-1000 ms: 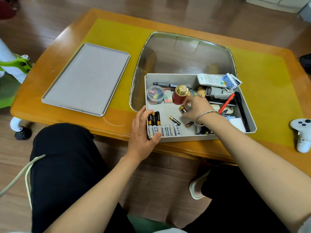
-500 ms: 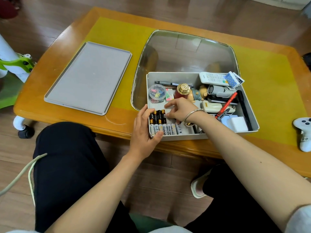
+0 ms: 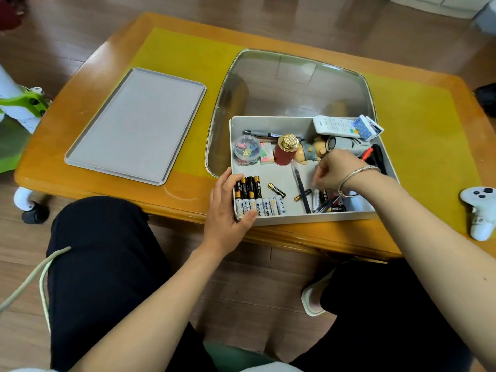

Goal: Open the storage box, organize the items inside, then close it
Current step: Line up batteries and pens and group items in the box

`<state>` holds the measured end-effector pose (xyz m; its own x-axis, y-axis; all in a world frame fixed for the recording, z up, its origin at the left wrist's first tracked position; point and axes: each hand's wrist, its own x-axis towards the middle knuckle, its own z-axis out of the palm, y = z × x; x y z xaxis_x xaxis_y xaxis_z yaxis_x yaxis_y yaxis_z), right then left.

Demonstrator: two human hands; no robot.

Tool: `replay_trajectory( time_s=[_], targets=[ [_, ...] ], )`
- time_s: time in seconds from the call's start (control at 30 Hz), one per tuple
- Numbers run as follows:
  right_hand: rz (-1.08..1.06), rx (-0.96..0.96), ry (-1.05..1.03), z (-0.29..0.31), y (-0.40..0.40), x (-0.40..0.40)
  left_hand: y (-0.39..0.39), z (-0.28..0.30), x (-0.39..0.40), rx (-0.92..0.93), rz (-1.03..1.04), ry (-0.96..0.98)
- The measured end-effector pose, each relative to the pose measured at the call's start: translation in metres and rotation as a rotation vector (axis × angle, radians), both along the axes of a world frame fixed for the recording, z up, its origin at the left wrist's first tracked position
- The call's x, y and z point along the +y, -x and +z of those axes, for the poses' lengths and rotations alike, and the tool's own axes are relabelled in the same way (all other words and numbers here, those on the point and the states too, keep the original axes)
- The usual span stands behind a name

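The storage box (image 3: 271,122) sits open at the table's (image 3: 416,108) near edge, its lid (image 3: 137,124) set aside toward the left edge so both hands can work inside. The left hand (image 3: 228,208) clasps the box's near-left corner, steadying it and bracing the lined-up batteries (image 3: 255,197). The right hand (image 3: 335,171) hovers mid-box with fingers curled; whether it pinches the dark pen (image 3: 302,187) I cannot tell. Along the far wall stand a clip jar (image 3: 247,150), a red bottle (image 3: 284,154) and a remote (image 3: 335,126).
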<state>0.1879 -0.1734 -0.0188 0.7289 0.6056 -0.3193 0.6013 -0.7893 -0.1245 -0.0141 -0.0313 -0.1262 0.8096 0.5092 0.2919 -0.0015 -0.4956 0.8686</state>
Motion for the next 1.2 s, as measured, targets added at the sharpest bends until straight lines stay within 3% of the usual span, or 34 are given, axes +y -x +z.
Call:
replay_trajectory(
  time_s=[0.33, 0.57, 0.8, 1.0, 1.2],
  targets=[
    [0.230, 0.086, 0.391, -0.007, -0.005, -0.018, 0.001, 0.001, 0.001, -0.004, -0.002, -0.013],
    [0.205, 0.033, 0.428, -0.007, -0.006, -0.011, 0.001, 0.001, 0.000, -0.004, -0.003, -0.007],
    [0.226, -0.058, 0.652, 0.002, 0.010, 0.012, 0.000, 0.000, 0.000, 0.000, -0.003, -0.008],
    [0.093, 0.205, 0.676, 0.007, 0.011, 0.014, 0.000, 0.001, 0.000, -0.005, -0.001, -0.009],
    [0.094, 0.106, 0.664, -0.001, 0.006, 0.008, 0.000, 0.001, 0.000, 0.008, -0.004, -0.012]
  ],
)
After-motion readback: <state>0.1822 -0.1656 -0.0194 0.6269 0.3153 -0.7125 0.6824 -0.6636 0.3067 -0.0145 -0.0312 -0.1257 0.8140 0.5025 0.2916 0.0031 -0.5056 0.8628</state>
